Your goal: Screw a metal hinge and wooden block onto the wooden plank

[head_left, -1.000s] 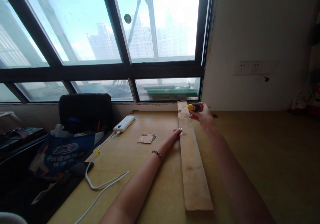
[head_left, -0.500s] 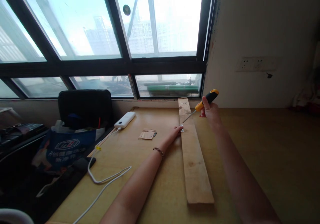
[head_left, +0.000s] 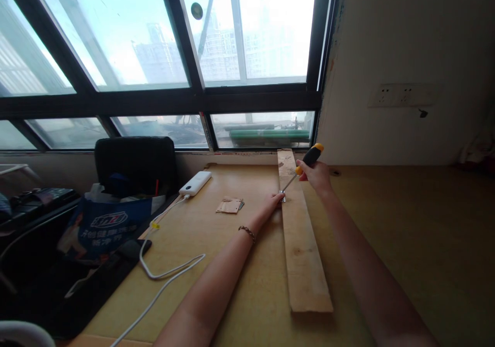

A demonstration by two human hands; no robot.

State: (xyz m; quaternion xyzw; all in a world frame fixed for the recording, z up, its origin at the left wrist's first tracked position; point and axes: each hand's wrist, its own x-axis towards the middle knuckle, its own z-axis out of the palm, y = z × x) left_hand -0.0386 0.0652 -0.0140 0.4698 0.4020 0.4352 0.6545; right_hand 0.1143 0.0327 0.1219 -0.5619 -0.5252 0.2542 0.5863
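Note:
A long wooden board [head_left: 305, 254] lies on the wooden table [head_left: 240, 254], its far end near the window. On the board's left edge sits a small metal hinge-like plate [head_left: 283, 196]. My left hand [head_left: 274, 200] presses its closed fingers on that plate. My right hand [head_left: 316, 176] is wrapped round the yellow and black handle of a screwdriver [head_left: 311, 155]. The shaft slants down to the left, with its tip at the upper part of the plate. Any screw under the tip is too small to make out.
Left of the board lies a small brown cardboard piece [head_left: 229, 205]. Further left, a white power bank [head_left: 195, 183] trails a white cable [head_left: 170, 280]. A black chair [head_left: 135, 164] holding a blue bag [head_left: 108, 231] stands by the table's left edge. A wall socket [head_left: 405, 95] is at the right.
My right hand has moved left and slightly down with the screwdriver, whose shaft is now steeper. My left hand stays on the plate. The whole view has shifted a little.

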